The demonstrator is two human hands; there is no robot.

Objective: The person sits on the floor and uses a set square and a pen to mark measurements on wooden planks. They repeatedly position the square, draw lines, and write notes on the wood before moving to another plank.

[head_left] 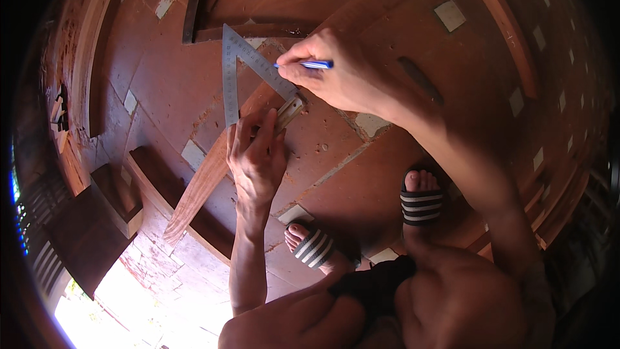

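Observation:
My left hand [255,155] is closed around the thick handle end of a metal triangular set square [230,77]. The square lies across a curved wooden strip [203,190] that slants up from the lower left, and its marked blades point away from me. Pinched in my right hand [339,81] is a blue and white pen [316,64]. Its tip is at the square's slanting edge; whether it touches the wood I cannot tell.
Brown tiles with small pale insets form the floor [336,148]. More curved wooden pieces [97,58] lie at the left, a dark frame-like piece [258,30] at the far side, and a reddish beam [504,26] at the far right. My striped sandals [421,207] are close by.

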